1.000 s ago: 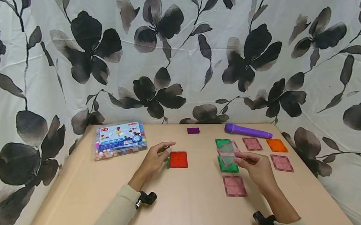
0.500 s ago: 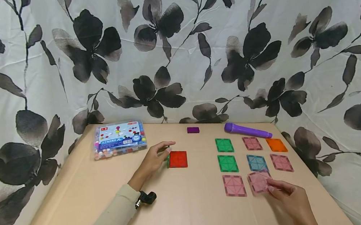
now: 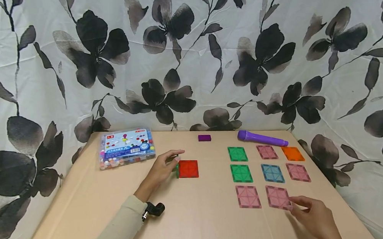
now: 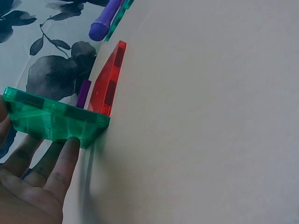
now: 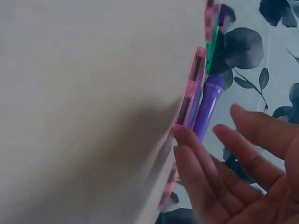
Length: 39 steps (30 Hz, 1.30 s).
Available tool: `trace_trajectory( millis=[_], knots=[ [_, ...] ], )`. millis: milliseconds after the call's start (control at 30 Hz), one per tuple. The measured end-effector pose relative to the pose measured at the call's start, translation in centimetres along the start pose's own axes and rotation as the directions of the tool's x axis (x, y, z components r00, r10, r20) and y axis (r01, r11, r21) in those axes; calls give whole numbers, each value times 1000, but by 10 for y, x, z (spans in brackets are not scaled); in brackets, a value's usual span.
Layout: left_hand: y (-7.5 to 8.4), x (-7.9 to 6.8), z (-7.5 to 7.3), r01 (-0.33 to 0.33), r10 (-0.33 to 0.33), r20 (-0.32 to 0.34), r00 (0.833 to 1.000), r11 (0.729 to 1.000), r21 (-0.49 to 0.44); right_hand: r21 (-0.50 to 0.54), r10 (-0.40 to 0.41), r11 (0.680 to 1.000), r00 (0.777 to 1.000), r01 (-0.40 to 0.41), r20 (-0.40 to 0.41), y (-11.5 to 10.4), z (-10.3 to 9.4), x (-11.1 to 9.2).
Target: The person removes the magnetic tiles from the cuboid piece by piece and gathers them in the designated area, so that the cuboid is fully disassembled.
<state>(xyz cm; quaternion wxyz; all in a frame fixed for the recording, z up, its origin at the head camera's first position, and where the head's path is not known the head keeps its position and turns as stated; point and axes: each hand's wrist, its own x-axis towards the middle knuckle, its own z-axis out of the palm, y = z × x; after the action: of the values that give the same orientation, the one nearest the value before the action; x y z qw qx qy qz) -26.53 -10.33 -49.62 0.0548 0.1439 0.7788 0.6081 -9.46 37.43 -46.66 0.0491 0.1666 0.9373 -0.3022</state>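
In the head view my left hand (image 3: 162, 169) is beside a red square tile (image 3: 188, 169). It holds a green translucent tile (image 4: 56, 116), which the left wrist view shows with fingertips on its lower side and a finger at its left edge. The green tile's near corner is right at the red tile's end. On the right, a pink translucent tile (image 3: 278, 197) lies on the table, with the fingertips of my right hand (image 3: 313, 215) right at its right edge. The right wrist view shows this hand's fingers spread and relaxed beside the tile.
Other tiles lie in rows: two green tiles (image 3: 238, 154), a blue tile (image 3: 273, 173), an orange tile (image 3: 293, 153) and several pink tiles (image 3: 248, 196). Behind them lies a purple microphone-shaped object (image 3: 262, 138). A small purple block (image 3: 204, 138) and a clear bead box (image 3: 126, 149) sit farther back.
My right hand has carried the pink tile from over the green tiles towards the front right and laid it below the blue tile. My left hand has stayed nearly still.
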Motion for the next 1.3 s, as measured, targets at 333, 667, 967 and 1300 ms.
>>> trace_trajectory(
  millis=[333,667,967,1300],
  knots=[
    [5,-5,-9,-27,27,-2,1000,1000,-3,-47,-187,982,977,183,-107,-73,34,3],
    [5,-16,-23,-1,1,4,1000,1000,18,22,-528,849,849,527,22,-166,101,36],
    [2,-19,-27,65,-34,-91,995,929,365,-87,-636,745,743,662,210,-226,141,73],
    [9,-21,-25,-97,50,86,995,705,703,-117,-667,678,675,725,315,-252,158,100]
  ],
)
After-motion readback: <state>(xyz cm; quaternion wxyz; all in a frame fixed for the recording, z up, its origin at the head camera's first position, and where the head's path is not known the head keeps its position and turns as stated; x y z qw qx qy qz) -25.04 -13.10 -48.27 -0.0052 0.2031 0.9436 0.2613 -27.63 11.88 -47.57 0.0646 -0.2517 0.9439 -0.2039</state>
